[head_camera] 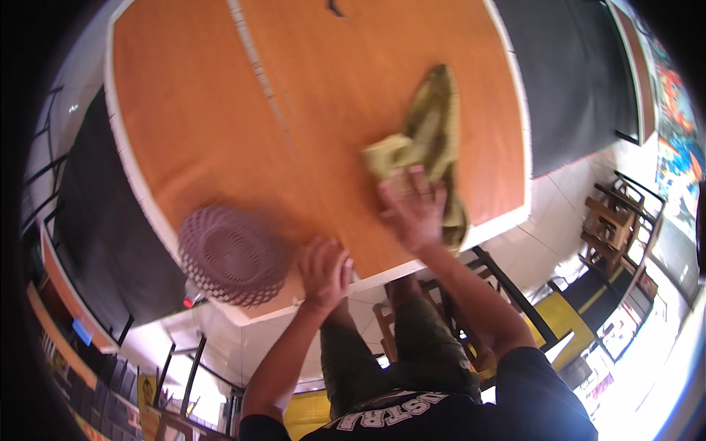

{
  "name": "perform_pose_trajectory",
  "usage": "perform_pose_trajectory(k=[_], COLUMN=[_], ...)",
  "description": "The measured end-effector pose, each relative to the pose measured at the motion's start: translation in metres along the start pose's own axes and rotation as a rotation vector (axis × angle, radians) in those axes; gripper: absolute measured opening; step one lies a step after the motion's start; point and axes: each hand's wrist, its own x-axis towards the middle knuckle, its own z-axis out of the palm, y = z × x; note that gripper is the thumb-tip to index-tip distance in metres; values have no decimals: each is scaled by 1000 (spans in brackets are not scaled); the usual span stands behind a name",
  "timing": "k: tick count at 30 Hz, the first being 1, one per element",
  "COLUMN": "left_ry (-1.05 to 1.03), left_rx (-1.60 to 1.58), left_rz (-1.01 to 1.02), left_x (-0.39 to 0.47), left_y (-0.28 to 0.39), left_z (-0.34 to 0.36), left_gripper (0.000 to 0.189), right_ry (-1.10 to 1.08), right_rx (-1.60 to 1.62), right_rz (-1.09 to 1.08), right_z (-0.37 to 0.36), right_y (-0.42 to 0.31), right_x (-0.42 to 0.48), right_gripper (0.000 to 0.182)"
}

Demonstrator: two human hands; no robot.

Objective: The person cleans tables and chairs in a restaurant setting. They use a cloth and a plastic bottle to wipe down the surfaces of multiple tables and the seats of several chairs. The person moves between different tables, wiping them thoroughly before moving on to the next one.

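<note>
A crumpled olive-yellow cloth [436,124] lies on the orange-brown tabletop [331,182], right of the middle. My right hand [415,206] bears down on its near part with fingers spread over the fabric. Motion blurs both hand and cloth. Close to the table's near edge, my left hand [324,273] rests on the surface with bent fingers; what lies under its palm is hidden. To its left is a purple woven plastic basket [231,256] at the near left corner, apart from the hand.
A pale edge strip [386,274] borders the table. Beside the basket, a clear object with a red cap [189,302] is partly hidden. Tables with black panels flank both sides, left [105,220] and right [562,82]. Wooden stools [609,220] stand at right on the tiled floor.
</note>
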Motion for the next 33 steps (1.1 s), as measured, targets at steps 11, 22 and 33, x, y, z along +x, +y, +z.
perform_pose_trajectory(k=[11, 22, 33], left_ry=[-79, -93, -62], left_rx=[390, 386, 372], left_rz=[-12, -1, -66], left_x=[59, 65, 58], left_y=[4, 10, 6], left_z=[18, 21, 17], left_gripper=[54, 54, 46], right_ry=[17, 344, -228], right_rx=[-206, -181, -30], right_rz=[660, 361, 242], right_z=[-42, -36, -45], right_y=[128, 95, 88], right_x=[-24, 298, -17], right_gripper=[56, 53, 50])
